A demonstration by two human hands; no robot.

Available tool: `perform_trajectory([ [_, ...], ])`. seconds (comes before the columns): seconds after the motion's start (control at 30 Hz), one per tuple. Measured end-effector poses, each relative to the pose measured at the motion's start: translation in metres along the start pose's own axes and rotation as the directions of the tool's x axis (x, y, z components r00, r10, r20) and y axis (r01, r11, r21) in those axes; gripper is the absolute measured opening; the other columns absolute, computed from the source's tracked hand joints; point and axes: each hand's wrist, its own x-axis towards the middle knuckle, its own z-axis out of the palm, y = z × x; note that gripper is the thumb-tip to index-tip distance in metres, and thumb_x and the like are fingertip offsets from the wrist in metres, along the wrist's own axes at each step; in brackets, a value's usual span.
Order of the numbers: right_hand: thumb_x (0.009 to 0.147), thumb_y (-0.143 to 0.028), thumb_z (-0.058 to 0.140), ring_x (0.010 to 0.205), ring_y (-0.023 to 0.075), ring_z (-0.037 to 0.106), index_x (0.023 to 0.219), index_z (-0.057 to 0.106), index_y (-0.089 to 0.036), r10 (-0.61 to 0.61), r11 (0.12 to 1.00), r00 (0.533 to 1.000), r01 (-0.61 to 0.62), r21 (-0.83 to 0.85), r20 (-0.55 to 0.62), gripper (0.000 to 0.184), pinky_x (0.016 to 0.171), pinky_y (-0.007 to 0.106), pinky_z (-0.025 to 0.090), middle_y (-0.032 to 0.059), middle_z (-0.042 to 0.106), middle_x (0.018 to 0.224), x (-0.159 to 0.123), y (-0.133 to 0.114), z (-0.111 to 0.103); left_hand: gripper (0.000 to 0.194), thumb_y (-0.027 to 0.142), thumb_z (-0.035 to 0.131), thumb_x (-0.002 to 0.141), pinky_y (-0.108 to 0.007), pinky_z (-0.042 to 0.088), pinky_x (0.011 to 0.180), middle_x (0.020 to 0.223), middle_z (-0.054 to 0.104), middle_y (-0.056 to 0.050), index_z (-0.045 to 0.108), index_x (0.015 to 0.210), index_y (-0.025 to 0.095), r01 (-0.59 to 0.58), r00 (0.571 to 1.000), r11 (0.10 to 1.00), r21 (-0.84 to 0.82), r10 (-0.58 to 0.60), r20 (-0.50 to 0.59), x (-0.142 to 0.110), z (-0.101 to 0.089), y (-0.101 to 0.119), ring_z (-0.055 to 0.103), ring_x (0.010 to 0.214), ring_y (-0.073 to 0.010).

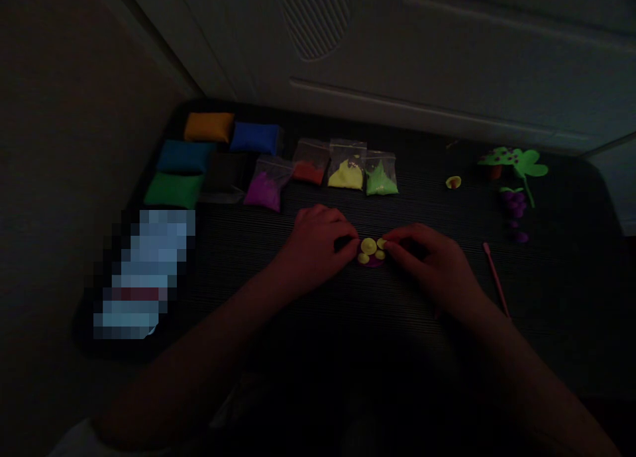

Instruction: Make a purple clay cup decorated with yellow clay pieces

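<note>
"How far along was it?"
"Four yellow discs topped the purple base; the right hand pinched one. The left hand met the opposite edge, grip unclear."
"Anything left?"
"Couldn't tell."

Single head cam: looks from above the near side of the table, facing forward and steeply down. Near range: left hand and right hand over mid-table, table spans most of frame width, panelled surface beyond table's far edge.
</note>
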Motion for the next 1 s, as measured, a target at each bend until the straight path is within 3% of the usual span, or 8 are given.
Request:
perform_trajectory([
  [1.0,0.081,-0.034,0.056,0.077,0.0139,0.059,0.090,0.065,-0.023,0.056,0.998,0.997,-0.053,0.040,-0.052,0.017,0.066,0.027,0.044,0.0007,0.066,0.086,-0.0002,-0.0002,0.0004,0.019,0.032,0.050,0.082,-0.036,0.032,0.080,0.088,0.062,-0.001,0.066,0.083,0.022,0.000,1.000,1.000,-0.002,0.000,0.006,0.0001,0.0000,0.0002,0.050,0.090,-0.0193],
])
